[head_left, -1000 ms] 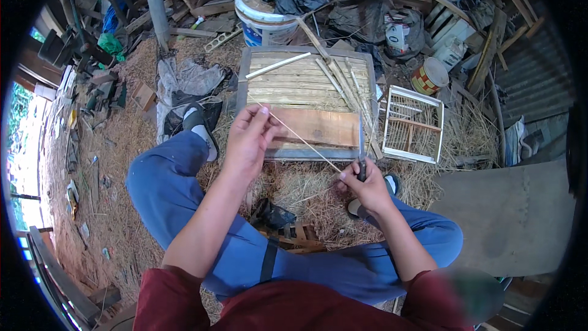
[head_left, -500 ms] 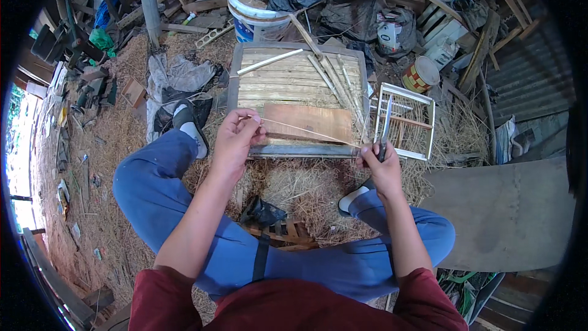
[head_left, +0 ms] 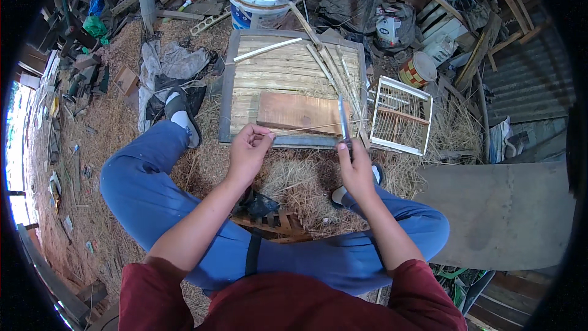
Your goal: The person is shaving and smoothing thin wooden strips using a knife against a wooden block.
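Pale wood meeting metal: holding a thin strip (head_left: 309, 128) across a knife (head_left: 343, 121)

From the head view: pinching the strip near one end between thumb and fingers of the left hand (head_left: 248, 154), well apart from the knife. Holding the strip out from there toward 3 o'clock, along the near edge of a brown plank (head_left: 288, 108) and on past the knife. Gripping the knife by its dark handle in the closed right hand (head_left: 357, 173), at about 3 o'clock from the left, and aiming its tip toward 12 o'clock. Crossing strip and knife in this view, but leaving actual contact impossible to tell, along with any pinch on the strip by the right hand.

Working over the plank on a slatted bench top (head_left: 260, 79), with a pale stick (head_left: 267, 49) at 11 o'clock from the plank, loose sticks (head_left: 334, 67) at 1 and a white-edged barred frame (head_left: 427, 125) at 3, just beside the bench top.

Judging from the pose, probably lining up strip and cutting edge, any cut being too fine to make out. Probably calling, in any next stroke, for a firm left pinch, a light, shallow knife angle and left fingertips well clear of the edge.
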Demonstrator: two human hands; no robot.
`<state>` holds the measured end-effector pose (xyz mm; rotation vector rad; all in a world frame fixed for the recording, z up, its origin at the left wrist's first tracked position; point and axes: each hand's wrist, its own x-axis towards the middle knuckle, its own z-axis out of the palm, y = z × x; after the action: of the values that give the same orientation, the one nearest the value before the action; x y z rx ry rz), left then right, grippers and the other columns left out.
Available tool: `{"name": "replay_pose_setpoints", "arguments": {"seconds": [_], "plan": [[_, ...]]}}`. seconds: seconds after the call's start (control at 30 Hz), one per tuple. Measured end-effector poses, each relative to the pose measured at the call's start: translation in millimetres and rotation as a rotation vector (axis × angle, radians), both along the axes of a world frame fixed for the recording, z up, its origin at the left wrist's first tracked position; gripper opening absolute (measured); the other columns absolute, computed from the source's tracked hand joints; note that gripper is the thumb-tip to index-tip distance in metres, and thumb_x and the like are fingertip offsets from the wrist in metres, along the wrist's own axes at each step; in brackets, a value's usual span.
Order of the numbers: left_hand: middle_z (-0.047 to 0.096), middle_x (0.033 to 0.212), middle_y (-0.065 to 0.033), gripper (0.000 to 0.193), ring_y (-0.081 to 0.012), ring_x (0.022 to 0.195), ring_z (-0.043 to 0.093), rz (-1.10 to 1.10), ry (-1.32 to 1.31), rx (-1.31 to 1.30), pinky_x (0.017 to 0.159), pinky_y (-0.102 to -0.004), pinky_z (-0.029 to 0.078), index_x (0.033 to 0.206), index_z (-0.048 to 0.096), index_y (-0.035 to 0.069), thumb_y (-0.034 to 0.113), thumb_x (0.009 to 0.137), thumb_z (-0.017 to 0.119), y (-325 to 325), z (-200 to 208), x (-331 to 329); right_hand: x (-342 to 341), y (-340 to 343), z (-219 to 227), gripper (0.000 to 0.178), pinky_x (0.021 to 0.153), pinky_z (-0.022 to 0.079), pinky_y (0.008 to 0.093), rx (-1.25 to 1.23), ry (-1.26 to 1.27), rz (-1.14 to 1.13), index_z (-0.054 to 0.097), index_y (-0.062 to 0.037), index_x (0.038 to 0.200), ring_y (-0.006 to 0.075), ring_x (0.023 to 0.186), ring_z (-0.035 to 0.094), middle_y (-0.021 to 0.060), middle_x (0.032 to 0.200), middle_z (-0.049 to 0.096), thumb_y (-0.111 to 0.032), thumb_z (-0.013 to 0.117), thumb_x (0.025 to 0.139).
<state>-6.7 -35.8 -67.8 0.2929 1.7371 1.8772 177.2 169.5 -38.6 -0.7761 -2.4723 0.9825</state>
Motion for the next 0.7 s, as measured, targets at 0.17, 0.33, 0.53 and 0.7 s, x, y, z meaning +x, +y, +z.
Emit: {"name": "replay_pose_setpoints", "arguments": {"seconds": [0.17, 0.33, 0.53, 0.7], "plan": [[0.067, 0.083, 0.0005, 0.005, -0.0038, 0.069, 0.058, -0.039, 0.252, -0.187, 0.063, -0.0227, 0.048, 0.105, 0.065, 0.002, 0.004, 0.101, 0.067, 6, -9, 6, 0, -10, -7, 0.029, 0.062, 0.049, 0.0349, -0.277, -0.105, 0.077, 0.056, -0.0019, 0.097, 0.0173, 0.064, 0.062, 0.0094, 0.082, 0.068, -0.025, 0.047, 0.112], [0.068, 0.083, 0.0006, 0.003, -0.0043, 0.065, 0.056, 0.081, 0.107, -0.076, 0.059, -0.0229, 0.045, 0.100, 0.065, 0.004, 0.006, 0.101, 0.067, 13, 1, 10, -8, -15, 2, 0.026, 0.062, 0.050, 0.0370, -0.246, -0.110, 0.096, 0.058, -0.0023, 0.100, 0.0219, 0.063, 0.064, 0.0113, 0.076, 0.067, -0.025, 0.050, 0.111], [0.069, 0.082, -0.0017, 0.008, -0.0064, 0.061, 0.054, 0.145, 0.207, -0.191, 0.056, -0.0264, 0.042, 0.098, 0.066, 0.004, 0.011, 0.099, 0.071, 15, -7, 10, -15, -20, 13, 0.025, 0.073, 0.053, 0.0523, -0.158, -0.234, 0.083, 0.060, -0.0045, 0.113, 0.0480, 0.087, 0.069, 0.0255, 0.087, 0.070, -0.028, 0.056, 0.108], [0.069, 0.079, -0.0058, 0.012, -0.0133, 0.056, 0.055, 0.086, 0.380, -0.304, 0.056, -0.0326, 0.045, 0.095, 0.068, 0.004, 0.015, 0.094, 0.074, 23, -7, 15, -17, -19, 4, 0.025, 0.074, 0.053, 0.0545, -0.110, -0.147, 0.053, 0.061, -0.0040, 0.115, 0.0494, 0.089, 0.068, 0.0285, 0.094, 0.070, -0.027, 0.058, 0.106]]}}
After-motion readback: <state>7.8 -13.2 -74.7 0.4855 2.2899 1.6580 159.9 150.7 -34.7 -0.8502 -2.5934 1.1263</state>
